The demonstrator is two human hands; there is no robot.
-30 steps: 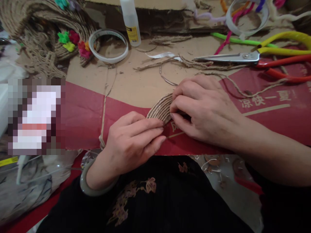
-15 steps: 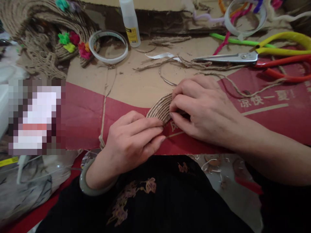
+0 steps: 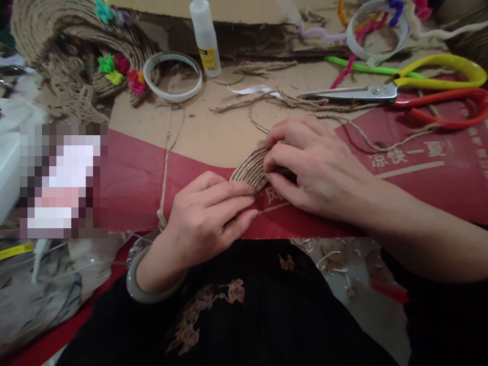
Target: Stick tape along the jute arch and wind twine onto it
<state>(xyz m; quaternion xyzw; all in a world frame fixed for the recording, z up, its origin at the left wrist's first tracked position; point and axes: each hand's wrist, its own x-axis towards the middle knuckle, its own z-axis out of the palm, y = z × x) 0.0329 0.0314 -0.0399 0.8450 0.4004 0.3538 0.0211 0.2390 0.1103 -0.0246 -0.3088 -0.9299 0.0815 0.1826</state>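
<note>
A curved band of twine cords (image 3: 249, 169), laid side by side in rows, lies on the red and tan cardboard (image 3: 133, 178). My left hand (image 3: 213, 211) is closed on its lower left end, the fingers pressed together along the edge. At the band's right part, my right hand (image 3: 305, 165) grips it with bent fingers and covers that end. A loose length of twine (image 3: 366, 133) runs out to the right beyond my right hand.
Scissors (image 3: 381, 91) with yellow and red handles lie at the back right. A glue bottle (image 3: 206, 43) and a tape roll (image 3: 173, 96) stand behind. Coiled twine with coloured tufts (image 3: 110, 66) is at the left, near a blurred-out bright object (image 3: 64, 183).
The view has shifted slightly. Both hands keep their hold on the twine band, with hardly any movement of the fingers.
</note>
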